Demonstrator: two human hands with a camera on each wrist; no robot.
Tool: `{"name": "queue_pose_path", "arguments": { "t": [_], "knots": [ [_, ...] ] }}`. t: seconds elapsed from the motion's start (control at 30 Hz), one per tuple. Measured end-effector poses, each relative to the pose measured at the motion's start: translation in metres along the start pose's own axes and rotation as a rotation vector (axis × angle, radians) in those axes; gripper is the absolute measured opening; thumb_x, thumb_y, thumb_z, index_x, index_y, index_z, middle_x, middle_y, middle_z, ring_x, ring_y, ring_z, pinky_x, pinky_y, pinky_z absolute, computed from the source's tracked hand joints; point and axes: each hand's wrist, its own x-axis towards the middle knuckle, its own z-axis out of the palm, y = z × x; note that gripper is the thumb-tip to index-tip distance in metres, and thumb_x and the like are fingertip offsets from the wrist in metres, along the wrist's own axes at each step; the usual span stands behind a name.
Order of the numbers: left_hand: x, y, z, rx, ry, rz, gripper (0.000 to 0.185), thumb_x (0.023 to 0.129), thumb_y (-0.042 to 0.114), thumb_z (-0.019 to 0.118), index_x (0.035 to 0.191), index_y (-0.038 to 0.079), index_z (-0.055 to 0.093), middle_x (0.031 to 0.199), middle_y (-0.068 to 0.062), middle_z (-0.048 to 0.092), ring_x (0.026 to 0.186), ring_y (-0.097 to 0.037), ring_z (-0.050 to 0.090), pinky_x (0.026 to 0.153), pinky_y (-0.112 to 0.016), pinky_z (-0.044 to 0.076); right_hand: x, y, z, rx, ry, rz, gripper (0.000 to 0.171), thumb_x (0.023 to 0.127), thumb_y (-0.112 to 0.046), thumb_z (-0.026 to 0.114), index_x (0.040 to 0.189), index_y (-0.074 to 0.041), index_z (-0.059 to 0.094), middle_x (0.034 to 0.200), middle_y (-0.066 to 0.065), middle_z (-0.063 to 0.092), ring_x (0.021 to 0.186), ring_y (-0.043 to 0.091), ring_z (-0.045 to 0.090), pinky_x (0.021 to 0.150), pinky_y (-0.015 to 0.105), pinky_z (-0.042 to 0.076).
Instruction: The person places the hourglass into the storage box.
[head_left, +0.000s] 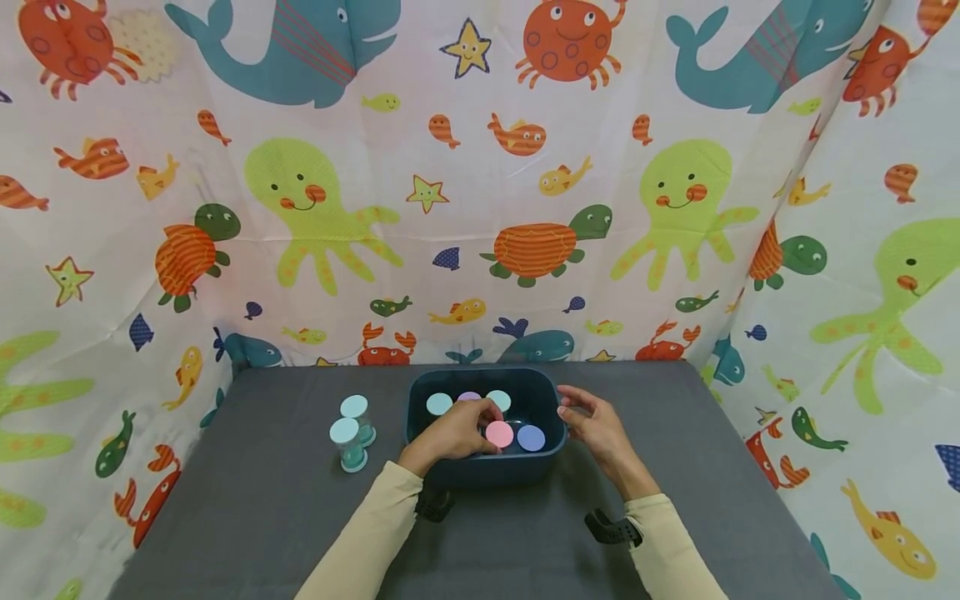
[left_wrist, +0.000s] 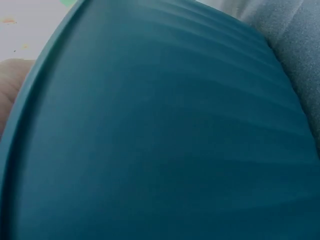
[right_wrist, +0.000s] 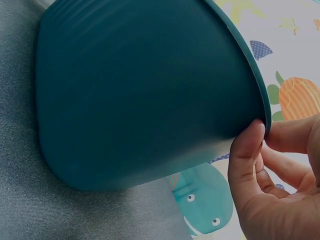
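Observation:
A dark blue plastic bin (head_left: pixel 487 473) holds several round-capped sand timers. My left hand (head_left: pixel 453 431) reaches over its front wall and grips the pink-capped sand timer (head_left: pixel 499 434) between thumb and fingers. Beside that one is a periwinkle-capped sand timer (head_left: pixel 531 438). Behind them are two with pale aqua caps and a lilac-capped sand timer (head_left: pixel 468 397), partly hidden by my left hand. At the bin's right end my right hand (head_left: pixel 596 425) pinches the rim; the right wrist view shows its thumb (right_wrist: pixel 247 150) against the outer wall. The bin's side fills most of the left wrist view.
Left of the bin, two sand timers with pale aqua caps stand on the grey tabletop (head_left: pixel 247 500), the front timer (head_left: pixel 349 446) overlapping the rear timer (head_left: pixel 356 408). A sea-animal printed curtain (head_left: pixel 465 183) hangs behind the table and along both sides.

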Motion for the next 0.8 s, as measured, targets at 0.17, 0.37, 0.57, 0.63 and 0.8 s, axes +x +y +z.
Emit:
{"name": "queue_pose_path", "arguments": {
  "t": [0.17,0.37,0.57,0.63,0.8],
  "knots": [
    [0.0022,-0.0028,0.0020,0.022,-0.016,0.004,0.035,0.075,0.012,0.085,0.101,0.013,0.062,0.101,-0.002,0.067,0.096,-0.016,0.065,0.090,-0.034,0.053,-0.0005,0.0011,0.0006,0.004,-0.002,-0.014,0.040,0.098,-0.013,0.059,0.138,-0.012,0.055,0.123,0.012,0.052,0.093,0.021,0.054,0.074,0.028,0.053],
    [0.0036,-0.0033,0.0034,0.061,-0.021,-0.005,0.034,0.075,0.015,0.085,0.098,0.014,0.061,0.100,-0.003,0.066,0.093,-0.016,0.063,0.084,-0.032,0.053,-0.0012,0.0023,0.0010,0.011,-0.005,-0.021,0.041,0.098,-0.012,0.058,0.138,-0.010,0.054,0.125,0.014,0.052,0.090,0.020,0.056,0.073,0.027,0.053],
    [0.0055,-0.0056,0.0046,0.083,-0.036,-0.017,0.032,0.076,0.016,0.084,0.098,0.016,0.061,0.101,-0.001,0.067,0.090,-0.014,0.062,0.083,-0.030,0.052,-0.0032,0.0001,0.0012,0.013,-0.011,-0.019,0.043,0.098,-0.014,0.059,0.141,-0.011,0.053,0.129,0.015,0.050,0.089,0.017,0.056,0.073,0.026,0.053],
    [0.0063,-0.0056,0.0046,0.079,-0.043,-0.020,0.031,0.077,0.015,0.084,0.098,0.016,0.061,0.101,-0.002,0.067,0.090,-0.014,0.061,0.083,-0.030,0.052,-0.0034,-0.0003,0.0010,0.016,-0.013,-0.020,0.043,0.098,-0.014,0.059,0.141,-0.011,0.052,0.129,0.015,0.050,0.089,0.017,0.056,0.073,0.026,0.053],
    [0.0075,-0.0075,0.0072,0.063,-0.063,-0.036,0.030,0.078,0.011,0.082,0.098,0.017,0.062,0.102,-0.002,0.066,0.087,-0.014,0.061,0.084,-0.032,0.052,-0.0038,0.0017,0.0006,0.012,-0.009,-0.026,0.042,0.098,-0.014,0.059,0.140,-0.011,0.053,0.126,0.014,0.051,0.091,0.019,0.056,0.074,0.026,0.053]
  ]
}}
